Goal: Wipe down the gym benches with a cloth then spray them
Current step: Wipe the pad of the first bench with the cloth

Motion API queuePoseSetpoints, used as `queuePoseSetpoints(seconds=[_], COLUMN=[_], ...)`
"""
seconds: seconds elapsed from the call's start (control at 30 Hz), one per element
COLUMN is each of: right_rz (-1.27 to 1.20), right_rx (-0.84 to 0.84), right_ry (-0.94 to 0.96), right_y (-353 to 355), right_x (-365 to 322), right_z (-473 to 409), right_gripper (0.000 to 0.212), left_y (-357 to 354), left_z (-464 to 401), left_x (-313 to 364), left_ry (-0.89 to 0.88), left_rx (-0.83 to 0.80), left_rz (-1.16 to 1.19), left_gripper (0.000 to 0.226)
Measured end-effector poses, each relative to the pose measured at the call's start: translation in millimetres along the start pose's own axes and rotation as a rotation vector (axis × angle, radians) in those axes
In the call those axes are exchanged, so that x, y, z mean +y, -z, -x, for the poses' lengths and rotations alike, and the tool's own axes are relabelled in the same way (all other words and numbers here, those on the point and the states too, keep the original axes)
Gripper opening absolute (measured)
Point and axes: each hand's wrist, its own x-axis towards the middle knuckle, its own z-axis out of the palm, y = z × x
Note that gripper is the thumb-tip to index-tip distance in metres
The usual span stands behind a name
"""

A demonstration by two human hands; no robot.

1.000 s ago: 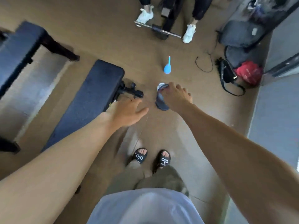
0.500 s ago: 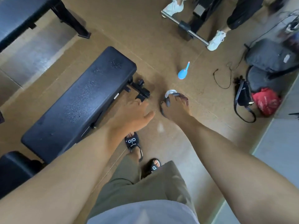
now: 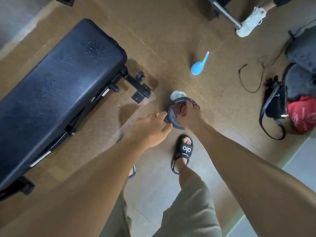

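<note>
Bench [image 3: 56, 79] pad carries droplets near its end, so spraying appears begun; right hand [image 3: 189, 115] grips a dark bundle [image 3: 176, 113], possibly the cloth; left hand [image 3: 150, 129] reaches beside it, fingers loosely extended, holding nothing. Whether wiping is finished cannot be told.

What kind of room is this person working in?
Most likely a gym. A black padded bench stands on the brown floor, a metal bar lies by someone's white trainer, and bags are dropped along the wall.

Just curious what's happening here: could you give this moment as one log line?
right hand grips grey container | left hand touches its rim | bench shows droplets | blue bottle on floor
</note>
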Motion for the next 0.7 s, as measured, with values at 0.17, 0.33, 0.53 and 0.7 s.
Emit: queuePoseSetpoints(seconds=[0.17,0.33,0.53,0.7], right_rz=[0.092,0.234,0.356,0.351], right_rx=[-0.017,-0.154,-0.023,0.077], right_ry=[0.018,-0.056,0.051,0.125], right_y=[-33.9,-73.7,-102.9,-98.9], right_x=[26.4,42.9,68.3,78.0], right_z=[-78.3,-127.1,-152.9,-165.2], right_gripper=[0.068,0.084,0.080,0.072], left_y=[-51.1,-87.3,-112.6,-113.1], left_z=[-84.8,-138.9,-169.0,-166.1], left_x=[5.9,-6.2,-26.9,-37.5], left_ry=[0.054,0.089,0.130,0.133], left_rx=[0.028,0.030,0.035,0.073], left_rz=[0.073,0.092,0.132,0.187], left_gripper=[0.058,0.054,0.058,0.056])
